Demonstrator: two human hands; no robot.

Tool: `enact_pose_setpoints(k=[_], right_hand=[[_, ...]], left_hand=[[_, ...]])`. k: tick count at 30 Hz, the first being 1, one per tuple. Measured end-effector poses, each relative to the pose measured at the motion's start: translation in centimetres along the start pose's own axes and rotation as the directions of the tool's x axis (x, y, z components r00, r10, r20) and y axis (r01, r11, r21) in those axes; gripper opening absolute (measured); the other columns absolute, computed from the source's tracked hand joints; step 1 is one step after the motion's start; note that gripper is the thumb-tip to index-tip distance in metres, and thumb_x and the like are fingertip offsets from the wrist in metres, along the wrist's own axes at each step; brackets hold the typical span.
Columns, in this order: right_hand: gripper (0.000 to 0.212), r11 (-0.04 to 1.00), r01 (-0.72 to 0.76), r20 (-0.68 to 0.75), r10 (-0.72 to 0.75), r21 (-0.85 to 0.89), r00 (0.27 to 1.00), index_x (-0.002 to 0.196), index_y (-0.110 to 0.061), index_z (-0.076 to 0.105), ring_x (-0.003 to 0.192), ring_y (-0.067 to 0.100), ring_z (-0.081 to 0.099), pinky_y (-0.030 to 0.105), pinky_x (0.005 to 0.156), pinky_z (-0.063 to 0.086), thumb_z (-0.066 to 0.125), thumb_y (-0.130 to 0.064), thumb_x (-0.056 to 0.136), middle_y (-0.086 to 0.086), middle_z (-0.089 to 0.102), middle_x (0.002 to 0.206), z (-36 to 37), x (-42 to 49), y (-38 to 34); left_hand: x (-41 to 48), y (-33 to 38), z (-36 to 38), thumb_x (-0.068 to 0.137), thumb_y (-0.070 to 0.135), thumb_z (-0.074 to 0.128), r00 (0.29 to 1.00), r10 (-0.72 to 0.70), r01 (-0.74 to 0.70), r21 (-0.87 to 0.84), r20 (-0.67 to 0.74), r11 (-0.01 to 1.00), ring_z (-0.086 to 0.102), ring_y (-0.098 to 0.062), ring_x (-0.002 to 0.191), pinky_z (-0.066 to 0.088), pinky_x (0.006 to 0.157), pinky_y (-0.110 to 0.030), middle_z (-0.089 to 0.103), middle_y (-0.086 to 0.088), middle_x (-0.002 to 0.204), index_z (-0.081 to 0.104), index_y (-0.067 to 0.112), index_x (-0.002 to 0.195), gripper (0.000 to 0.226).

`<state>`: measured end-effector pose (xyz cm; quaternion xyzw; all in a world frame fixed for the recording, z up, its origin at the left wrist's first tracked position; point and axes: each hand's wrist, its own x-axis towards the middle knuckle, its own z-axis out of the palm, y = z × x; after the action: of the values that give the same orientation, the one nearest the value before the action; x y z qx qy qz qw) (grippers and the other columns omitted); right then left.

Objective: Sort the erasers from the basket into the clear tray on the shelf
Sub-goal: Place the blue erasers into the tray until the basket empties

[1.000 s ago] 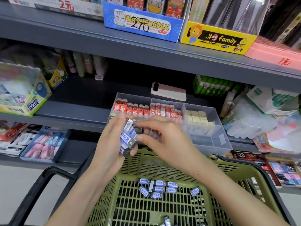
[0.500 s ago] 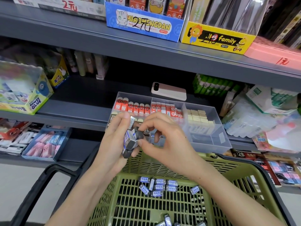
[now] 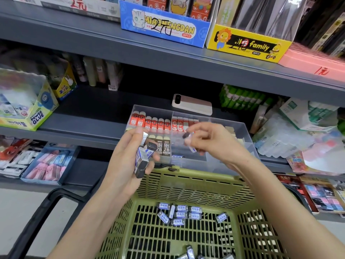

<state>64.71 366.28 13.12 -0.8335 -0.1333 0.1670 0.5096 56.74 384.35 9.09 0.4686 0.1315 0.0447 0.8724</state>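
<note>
My left hand (image 3: 127, 165) grips a small stack of black erasers in blue-white sleeves (image 3: 142, 158) just above the green basket's far rim. To its right, over the front of the clear tray (image 3: 246, 144), my right hand (image 3: 211, 144) pinches one eraser (image 3: 189, 144) of the same kind; it is blurred. The tray's rear compartments hold rows of red-sleeved erasers (image 3: 149, 122) and brown 2B erasers (image 3: 162, 146). Several loose erasers (image 3: 179, 214) lie on the floor of the green basket (image 3: 186, 178).
A pink phone (image 3: 192, 104) lies on the shelf behind the tray. A Power Glue box (image 3: 28, 109) stands at the left, plastic-wrapped packs (image 3: 291, 137) at the right. The upper shelf edge (image 3: 168, 58) overhangs. The basket's black handle (image 3: 43, 212) hangs at the lower left.
My right hand has drawn one eraser off the stack in my left hand and moved right, over the tray. The left hand keeps holding the remaining erasers.
</note>
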Motion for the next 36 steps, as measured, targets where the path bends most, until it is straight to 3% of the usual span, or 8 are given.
enact_pose_setpoints(k=[3, 8, 17, 20, 23, 28, 33, 36], right_hand=[[0.019, 0.944, -0.108, 0.022, 0.12, -0.311, 0.993, 0.089, -0.007, 0.066, 0.056, 0.011, 0.056, 0.029, 0.062, 0.05, 0.077, -0.017, 0.076, -0.003, 0.062, 0.06, 0.3, 1.3, 1.0], [0.023, 0.679, -0.056, -0.083, -0.008, -0.732, 0.997, 0.089, -0.013, 0.073, 0.084, 0.016, 0.061, 0.034, 0.097, 0.033, 0.071, -0.035, 0.08, 0.0, 0.067, 0.082, 3.4, 2.5, 1.8], [0.028, 0.716, 0.002, 0.079, 0.074, -0.698, 0.994, 0.084, 0.002, 0.068, 0.082, 0.024, 0.061, 0.033, 0.065, 0.031, 0.05, -0.018, 0.094, 0.013, 0.069, 0.088, 3.0, 3.2, 1.6], [0.028, 0.728, 0.016, 0.143, 0.114, -0.686, 0.983, 0.094, 0.007, 0.064, 0.1, 0.029, 0.061, 0.036, 0.084, 0.049, 0.044, -0.012, 0.094, 0.018, 0.065, 0.112, 2.6, 3.2, 2.0], [0.032, 0.625, 0.066, 0.061, -0.029, -0.778, 0.998, 0.089, -0.003, 0.067, 0.095, 0.026, 0.062, 0.04, 0.092, 0.043, 0.042, -0.021, 0.098, 0.008, 0.07, 0.098, 2.6, 2.3, 1.4], [0.047, 0.959, 0.19, -0.028, -0.2, -0.21, 0.979, 0.067, -0.013, 0.069, 0.057, 0.016, 0.058, 0.031, 0.06, 0.049, 0.053, -0.053, 0.085, 0.004, 0.067, 0.064, 4.6, -2.7, -1.9], [0.019, 0.984, 0.148, -0.046, -0.153, -0.102, 0.987, 0.071, -0.014, 0.067, 0.056, 0.001, 0.047, 0.028, 0.063, 0.049, 0.074, -0.031, 0.076, -0.005, 0.062, 0.063, 8.0, -5.1, -2.4], [0.006, 0.985, 0.147, -0.123, -0.134, 0.096, 0.983, 0.077, -0.017, 0.066, 0.061, 0.002, 0.052, 0.022, 0.062, 0.049, 0.07, -0.015, 0.082, -0.007, 0.061, 0.068, 7.9, -5.0, -2.0]], left_hand=[[0.0, 0.0, 0.0, 0.078, 0.042, 0.055, 1.0, 0.003, -0.003, 0.009, 0.003, 1.0, 0.058, -0.016, 0.05, 0.041, 0.043, -0.021, 0.065, -0.006, 0.073, 0.058, 0.011, 0.101, 0.038], [-0.2, 0.0, 0.0, 0.08, 0.042, 0.054, 1.0, 0.005, -0.005, 0.031, 0.027, 1.0, 0.057, -0.016, 0.05, 0.037, 0.037, -0.018, 0.061, -0.007, 0.073, 0.056, 0.009, 0.105, 0.041], [-0.2, 0.0, -0.2, 0.077, 0.044, 0.055, 1.0, -0.012, 0.012, 0.032, 0.002, 0.999, 0.057, -0.015, 0.051, 0.041, 0.046, -0.021, 0.062, -0.004, 0.073, 0.058, 0.012, 0.1, 0.04], [-0.2, -0.1, -0.1, 0.077, 0.046, 0.054, 1.0, 0.015, -0.015, 0.045, -0.004, 0.999, 0.058, -0.016, 0.051, 0.039, 0.045, -0.022, 0.062, -0.003, 0.072, 0.058, 0.015, 0.094, 0.035], [-0.3, -0.3, -0.1, 0.077, 0.046, 0.054, 0.996, 0.092, -0.091, 0.055, -0.014, 0.994, 0.059, -0.017, 0.051, 0.037, 0.039, -0.021, 0.062, -0.002, 0.073, 0.056, 0.014, 0.096, 0.037], [-0.4, -0.7, 0.1, 0.082, 0.049, 0.055, 0.961, 0.27, -0.262, 0.115, -0.057, 0.958, 0.059, -0.014, 0.051, 0.04, 0.037, -0.021, 0.063, 0.001, 0.074, 0.054, 0.02, 0.095, 0.032], [-0.5, -1.3, 0.1, 0.092, 0.049, 0.052, 0.849, 0.523, -0.471, 0.347, -0.071, 0.811, 0.062, -0.004, 0.073, 0.049, 0.064, -0.016, 0.064, 0.009, 0.08, 0.053, 0.034, 0.095, 0.015], [-0.7, -1.2, 0.1, 0.091, 0.052, 0.048, 0.828, 0.559, -0.5, 0.389, -0.046, 0.774, 0.063, -0.007, 0.067, 0.049, 0.055, -0.017, 0.064, 0.008, 0.081, 0.051, 0.038, 0.096, 0.016]])
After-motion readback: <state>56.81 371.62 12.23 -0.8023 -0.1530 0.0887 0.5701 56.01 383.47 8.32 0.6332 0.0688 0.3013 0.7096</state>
